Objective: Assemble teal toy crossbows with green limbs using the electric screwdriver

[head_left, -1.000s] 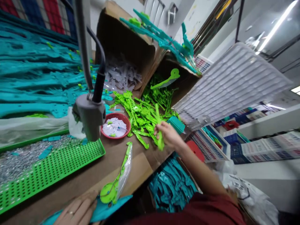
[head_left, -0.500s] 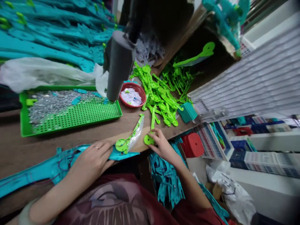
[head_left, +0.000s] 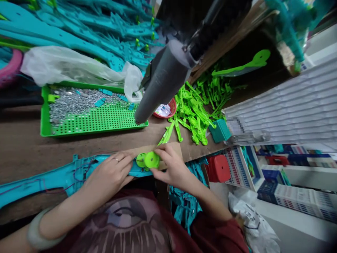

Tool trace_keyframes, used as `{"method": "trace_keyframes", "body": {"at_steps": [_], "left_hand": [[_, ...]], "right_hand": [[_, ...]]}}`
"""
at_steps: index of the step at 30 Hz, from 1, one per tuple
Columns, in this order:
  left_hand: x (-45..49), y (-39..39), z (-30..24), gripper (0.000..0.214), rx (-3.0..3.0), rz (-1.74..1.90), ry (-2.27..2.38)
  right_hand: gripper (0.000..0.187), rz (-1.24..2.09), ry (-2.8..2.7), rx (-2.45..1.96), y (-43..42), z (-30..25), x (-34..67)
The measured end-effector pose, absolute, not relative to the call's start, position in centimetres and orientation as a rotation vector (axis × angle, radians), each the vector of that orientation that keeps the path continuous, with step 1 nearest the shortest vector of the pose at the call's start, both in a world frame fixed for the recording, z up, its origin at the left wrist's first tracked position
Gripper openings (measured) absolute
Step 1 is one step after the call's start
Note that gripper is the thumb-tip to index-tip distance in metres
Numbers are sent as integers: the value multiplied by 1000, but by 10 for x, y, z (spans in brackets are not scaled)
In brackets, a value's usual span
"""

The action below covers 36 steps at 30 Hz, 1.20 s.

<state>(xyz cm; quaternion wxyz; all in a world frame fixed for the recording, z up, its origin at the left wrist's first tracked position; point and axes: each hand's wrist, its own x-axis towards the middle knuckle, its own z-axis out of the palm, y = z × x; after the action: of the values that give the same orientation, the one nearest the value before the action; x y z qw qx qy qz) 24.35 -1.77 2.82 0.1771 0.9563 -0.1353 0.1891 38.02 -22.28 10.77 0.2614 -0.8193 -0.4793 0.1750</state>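
A long turquoise plastic shell [head_left: 59, 177] with thin dark wires inside lies along the front of the bench. My left hand [head_left: 112, 172] is closed around its right part, fingers on top and thumb at the near side. Just right of those fingers, a green plastic piece with a round end [head_left: 141, 160] rests over the shell. My right hand [head_left: 171, 163] pinches a second green plastic piece [head_left: 152, 160] by its disc-shaped end, against or partly over the first disc. Its narrow arm is partly hidden by my fingers.
A grey cylindrical tool [head_left: 163, 80] hangs over the bench. Behind are a green perforated tray [head_left: 105, 121] of small metal parts, a red basket [head_left: 172, 109] and piled green pieces [head_left: 193, 116]. A turquoise block [head_left: 220, 130] stands near the right edge; a red stool [head_left: 219, 168] is beyond.
My right hand has brought its green piece leftward, from beside the other green piece to its round end. My left hand keeps hold of the shell. The camera view has shifted.
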Motion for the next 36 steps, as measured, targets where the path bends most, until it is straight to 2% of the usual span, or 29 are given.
{"method": "trace_keyframes", "body": {"at_steps": [6, 17, 27, 33, 36], "left_hand": [[243, -18, 31, 40, 2738, 544, -419], [247, -17, 35, 38, 2726, 598, -455], [246, -18, 32, 36, 2725, 540, -440], [245, -17, 31, 35, 2698, 528, -451], [244, -17, 29, 33, 2706, 502, -457]], "right_hand": [[34, 609, -1308, -2204, -204, 90, 378], [34, 798, -1349, -2216, -202, 104, 382], [35, 741, -1494, -2223, -202, 99, 380], [34, 498, -1298, -2189, -207, 96, 378], [33, 476, -1314, -2257, -206, 90, 373]]}}
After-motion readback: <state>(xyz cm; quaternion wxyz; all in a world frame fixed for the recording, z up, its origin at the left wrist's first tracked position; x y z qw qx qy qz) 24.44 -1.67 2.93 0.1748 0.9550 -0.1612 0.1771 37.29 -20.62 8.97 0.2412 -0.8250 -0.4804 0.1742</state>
